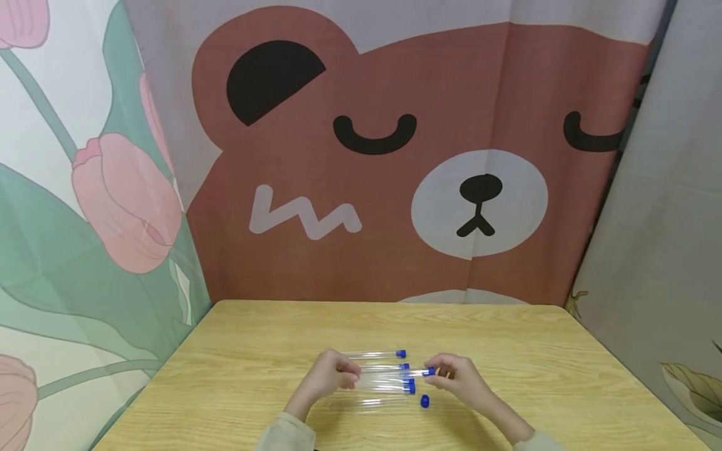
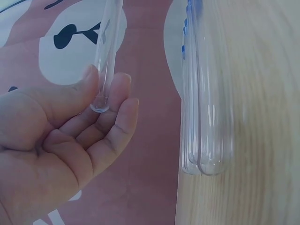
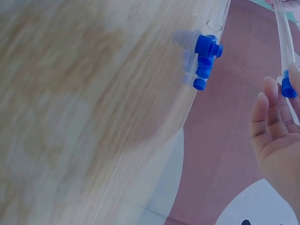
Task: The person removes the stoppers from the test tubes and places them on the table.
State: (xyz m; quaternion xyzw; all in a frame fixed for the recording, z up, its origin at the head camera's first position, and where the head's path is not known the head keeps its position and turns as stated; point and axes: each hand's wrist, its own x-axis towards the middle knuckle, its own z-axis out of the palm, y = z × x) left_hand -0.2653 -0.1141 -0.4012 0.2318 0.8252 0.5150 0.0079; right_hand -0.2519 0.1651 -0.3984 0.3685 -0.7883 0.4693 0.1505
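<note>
I hold one clear tube (image 2: pixel 111 40) level, lifted over the worktop (image 1: pixel 225 363), with a hand at each end. My left hand (image 1: pixel 329 376) pinches its rounded bottom between thumb and fingers, I think because a grip at the very tip steadies the tube without covering its length. My right hand (image 1: pixel 461 381) grasps the blue cap (image 1: pixel 430 371) at the other end, thumb to one side of it. Gripping from opposite ends lets me press or turn the cap against a firm hold, or so I judge; how tightly it is seated I can't tell.

Beneath and around it, the other tubes (image 2: pixel 211 112) lie on the worktop roughly side by side, rounded ends to my left and blue ends to my right. That shared direction probably suits my hands: bottoms fall to the left one, tops to the right.

The tube nearest me (image 1: pixel 383 403) has no cap on it, and its mouth faces right. Just beyond that mouth a loose blue cap (image 1: pixel 425 401) rests on the worktop, apart from the tube; I take it to belong there, placed within easy reach of my right hand.
</note>
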